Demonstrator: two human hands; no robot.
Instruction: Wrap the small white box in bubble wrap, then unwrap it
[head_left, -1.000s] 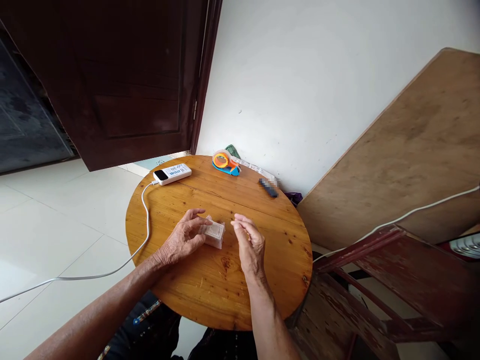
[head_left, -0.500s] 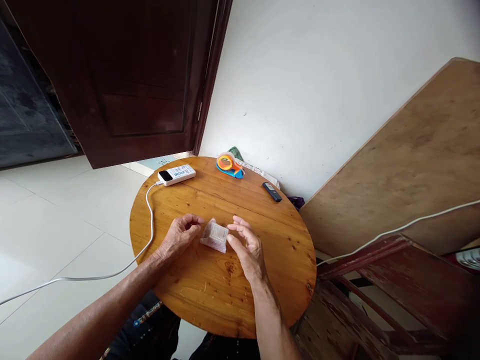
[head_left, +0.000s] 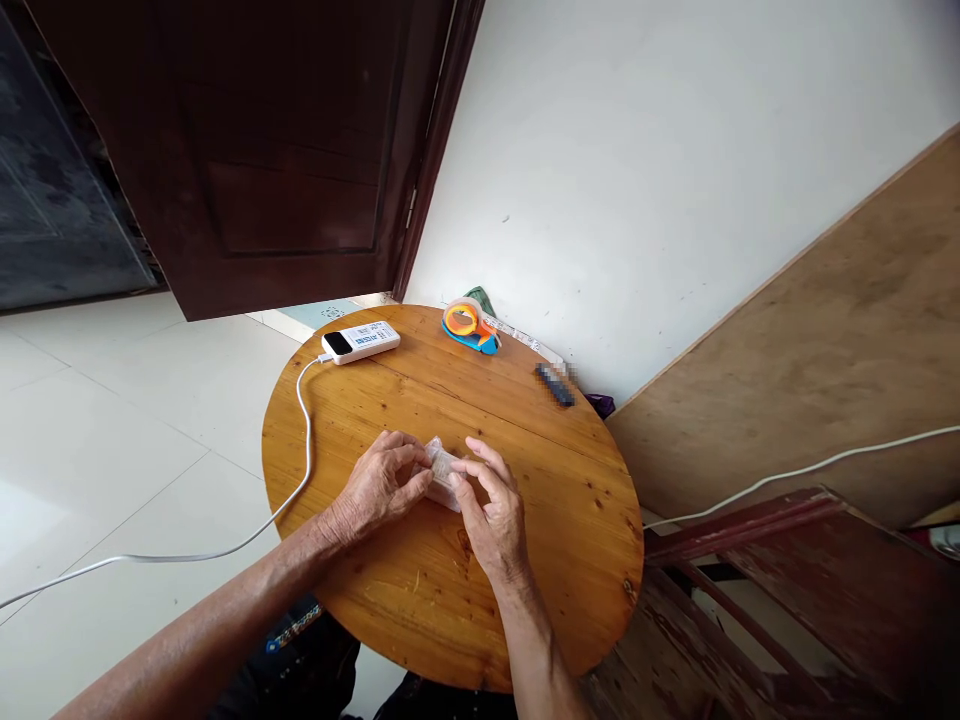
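Observation:
A small packet [head_left: 444, 466] in clear, crinkled plastic wrap lies on the round wooden table [head_left: 405, 590], partly hidden by my fingers. My left hand [head_left: 384, 478] is curled at its left side, thumb and fingertips closed on the wrap there. At the right edge, the thumb and index finger of my right hand [head_left: 491, 500] come together on the packet, while its other fingers stay raised and apart. What is inside the wrap cannot be made out clearly.
A white device [head_left: 367, 341] with a dark screen and a white cable [head_left: 306, 430] sits at the back left. An orange and blue tape dispenser [head_left: 471, 326] stands at the back. A dark, blurred object [head_left: 555, 385] lies near the right rim, close to the wall.
My left hand has moved right, from beside the packet onto its left side. My right hand has closed in on the right edge. The view has shifted slightly.

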